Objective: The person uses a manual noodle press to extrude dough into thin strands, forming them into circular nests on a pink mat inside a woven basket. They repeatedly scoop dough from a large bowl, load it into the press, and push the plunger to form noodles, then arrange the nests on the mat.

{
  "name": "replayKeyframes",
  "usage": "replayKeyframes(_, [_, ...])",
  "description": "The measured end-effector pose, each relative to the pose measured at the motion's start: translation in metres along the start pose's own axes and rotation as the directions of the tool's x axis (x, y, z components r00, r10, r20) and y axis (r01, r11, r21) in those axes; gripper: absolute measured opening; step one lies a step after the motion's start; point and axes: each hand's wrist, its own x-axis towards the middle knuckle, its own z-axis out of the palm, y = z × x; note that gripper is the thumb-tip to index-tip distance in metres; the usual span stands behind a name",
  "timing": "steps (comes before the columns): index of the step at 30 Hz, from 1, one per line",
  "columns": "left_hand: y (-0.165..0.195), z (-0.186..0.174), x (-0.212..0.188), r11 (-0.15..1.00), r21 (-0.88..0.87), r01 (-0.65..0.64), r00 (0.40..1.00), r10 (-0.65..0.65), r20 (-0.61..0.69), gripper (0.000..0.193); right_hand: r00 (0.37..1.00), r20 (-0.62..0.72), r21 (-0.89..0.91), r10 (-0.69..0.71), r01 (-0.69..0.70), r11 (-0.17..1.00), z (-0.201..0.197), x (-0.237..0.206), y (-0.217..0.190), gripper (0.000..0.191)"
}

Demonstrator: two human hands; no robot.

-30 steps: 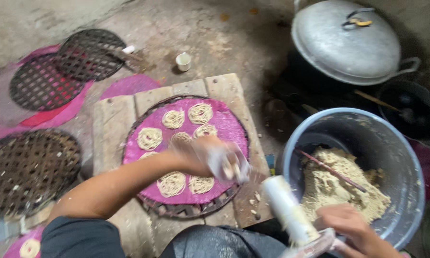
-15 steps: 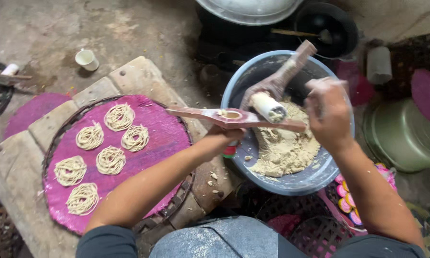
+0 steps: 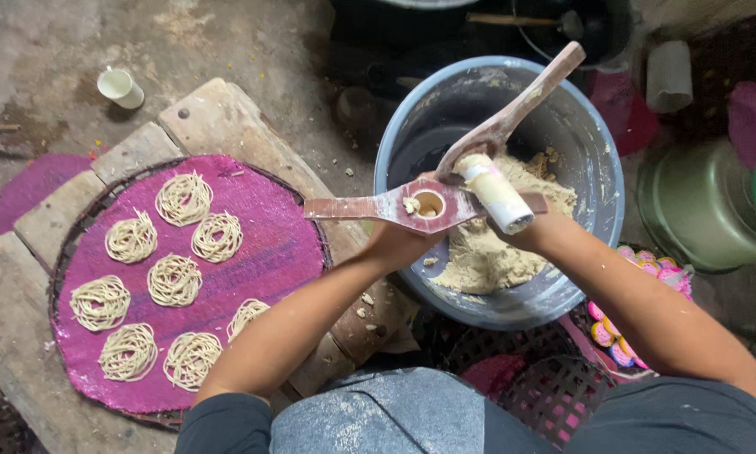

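Eight noodle coils [image 3: 176, 280] lie on the one round pink mat [image 3: 269, 244] at the left: three in the far cluster, two in the middle, three nearest. One grey bucket [image 3: 601, 168] of dough stands at the right, with one wooden press [image 3: 445, 189] above it. One small white cup [image 3: 119, 86] sits far left on the floor. Two hands show.

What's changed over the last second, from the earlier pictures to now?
The left hand left the noodle coils on the pink mat and now holds the wooden press over the dough bucket. The right hand, raised half a second ago, now sits low under the press's plunger. The mat and coils are unchanged.
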Motion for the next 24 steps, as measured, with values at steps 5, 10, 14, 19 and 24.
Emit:
replayKeyframes(5, [0.021, -0.003, -0.003, 0.995, 0.093, 0.040, 0.997, -0.034, -0.067, 0.044, 0.996, 0.067, -0.353, -0.067, 0.086, 0.932, 0.035, -0.012, -0.058, 0.043])
replayKeyframes(10, [0.050, -0.002, 0.002, 0.911, 0.396, 0.116, 0.991, -0.081, -0.103, 0.055, 0.882, 0.456, -0.603, 0.118, 0.209, 0.770, 0.045, -0.016, -0.096, 0.037])
replayKeyframes(14, [0.058, -0.003, 0.001, 0.871, 0.491, -0.001, 0.991, 0.068, -0.118, 0.047, 0.711, 0.677, -0.484, 0.187, 0.240, 0.841, 0.029, -0.037, -0.092, 0.029])
replayKeyframes(19, [0.055, -0.007, -0.005, 0.854, 0.520, -0.023, 0.989, 0.094, -0.111, 0.048, 0.840, 0.019, -0.252, -0.542, 0.529, 0.811, 0.027, -0.095, -0.066, 0.012])
replayKeyframes(24, [0.053, -0.007, -0.010, 0.890, 0.435, 0.135, 0.987, -0.080, -0.142, 0.050, 0.946, 0.306, -0.223, -0.107, 0.181, 0.958, 0.032, -0.118, -0.064, 0.026])
